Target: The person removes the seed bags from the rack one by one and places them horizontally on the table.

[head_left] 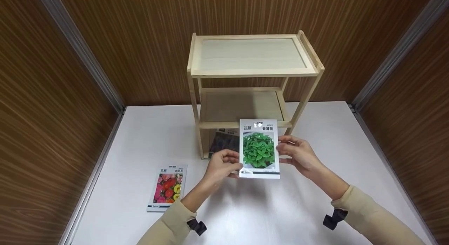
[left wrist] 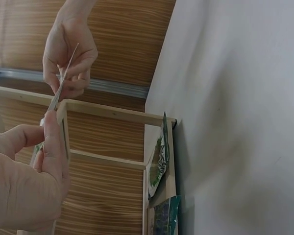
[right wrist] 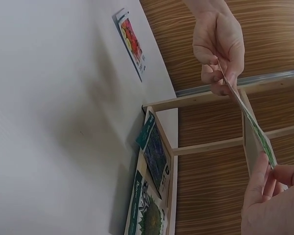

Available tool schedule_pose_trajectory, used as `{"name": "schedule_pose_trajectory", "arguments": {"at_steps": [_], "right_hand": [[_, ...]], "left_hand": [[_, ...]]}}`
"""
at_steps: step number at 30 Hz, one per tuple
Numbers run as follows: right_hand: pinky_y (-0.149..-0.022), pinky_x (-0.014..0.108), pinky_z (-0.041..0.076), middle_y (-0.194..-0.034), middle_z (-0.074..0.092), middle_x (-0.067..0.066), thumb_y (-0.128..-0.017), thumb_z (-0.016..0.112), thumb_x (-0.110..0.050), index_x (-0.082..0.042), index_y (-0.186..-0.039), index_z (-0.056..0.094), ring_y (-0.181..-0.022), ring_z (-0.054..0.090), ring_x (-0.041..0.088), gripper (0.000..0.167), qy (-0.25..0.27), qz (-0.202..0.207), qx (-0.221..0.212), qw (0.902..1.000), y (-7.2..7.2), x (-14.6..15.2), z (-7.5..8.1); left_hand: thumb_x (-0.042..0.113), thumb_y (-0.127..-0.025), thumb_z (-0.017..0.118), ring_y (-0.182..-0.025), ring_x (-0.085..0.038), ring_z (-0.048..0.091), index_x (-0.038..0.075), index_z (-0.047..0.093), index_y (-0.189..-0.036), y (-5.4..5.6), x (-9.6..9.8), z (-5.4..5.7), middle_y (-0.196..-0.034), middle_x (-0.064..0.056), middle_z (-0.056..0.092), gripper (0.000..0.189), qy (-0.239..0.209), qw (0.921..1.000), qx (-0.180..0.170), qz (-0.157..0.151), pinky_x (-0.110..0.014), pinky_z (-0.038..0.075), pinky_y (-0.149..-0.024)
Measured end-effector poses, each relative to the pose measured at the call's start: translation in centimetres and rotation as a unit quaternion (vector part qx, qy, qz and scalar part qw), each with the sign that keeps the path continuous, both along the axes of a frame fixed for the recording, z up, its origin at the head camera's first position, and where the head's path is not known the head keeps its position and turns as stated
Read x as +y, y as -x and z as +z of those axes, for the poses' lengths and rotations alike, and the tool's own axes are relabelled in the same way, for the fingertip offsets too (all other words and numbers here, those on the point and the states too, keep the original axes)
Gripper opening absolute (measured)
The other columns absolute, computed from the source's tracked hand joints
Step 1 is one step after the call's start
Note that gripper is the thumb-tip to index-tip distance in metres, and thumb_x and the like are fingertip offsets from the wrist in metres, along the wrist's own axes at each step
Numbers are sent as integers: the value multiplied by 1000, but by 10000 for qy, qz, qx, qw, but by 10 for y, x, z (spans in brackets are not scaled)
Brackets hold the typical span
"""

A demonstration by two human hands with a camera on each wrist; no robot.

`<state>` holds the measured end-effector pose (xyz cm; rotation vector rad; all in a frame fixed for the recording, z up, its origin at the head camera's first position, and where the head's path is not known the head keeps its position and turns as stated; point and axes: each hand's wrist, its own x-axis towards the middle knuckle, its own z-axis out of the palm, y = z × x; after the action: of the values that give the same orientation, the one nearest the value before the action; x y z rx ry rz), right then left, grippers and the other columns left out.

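Note:
Upright between both hands is a white seed packet (head_left: 259,150) with a picture of a leafy green plant, its front turned up to the head view. The left hand (head_left: 221,166) pinches its lower left edge between thumb and fingers. On the other side, the right hand (head_left: 300,155) pinches the right edge near mid-height. Both wrist views show the packet edge-on. In the head view it overlaps the front of a pale wooden shelf rack (head_left: 252,57). Partly hidden behind it, a dark-pictured packet (head_left: 222,141) lies on the bottom shelf.
A packet with red, pink and yellow flowers (head_left: 169,187) lies on the white table (head_left: 115,189), left of the left forearm. Another packet (right wrist: 152,215) lies beside the dark one on the bottom shelf. Wood-grain walls (head_left: 140,45) enclose the table's back and sides.

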<state>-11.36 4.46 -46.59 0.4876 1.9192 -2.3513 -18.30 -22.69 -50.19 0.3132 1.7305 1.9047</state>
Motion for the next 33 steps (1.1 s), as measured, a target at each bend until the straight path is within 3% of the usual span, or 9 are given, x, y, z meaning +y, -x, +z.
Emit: {"name": "schedule_pose_trajectory", "arguments": {"at_steps": [19, 33], "right_hand": [[-74, 30, 67, -90, 68, -4, -97, 63, -1, -6, -119, 58, -80, 67, 11, 23, -235, 9, -96, 9997, 1, -16, -22], [-74, 33, 68, -88, 71, -5, -94, 63, 2, -7, -115, 61, -80, 68, 13, 23, -215, 195, -70, 9996, -1, -30, -35]], "left_hand": [[-6, -81, 76, -72, -15, 69, -7, 63, -112, -8, -17, -14, -94, -8, 67, 33, 137, 9999, -79, 6, -28, 66, -58], [-5, -82, 76, -75, -15, 69, -7, 63, -112, -14, -36, -25, -95, -8, 66, 33, 127, 9998, -166, -36, -26, 65, -57]]}}
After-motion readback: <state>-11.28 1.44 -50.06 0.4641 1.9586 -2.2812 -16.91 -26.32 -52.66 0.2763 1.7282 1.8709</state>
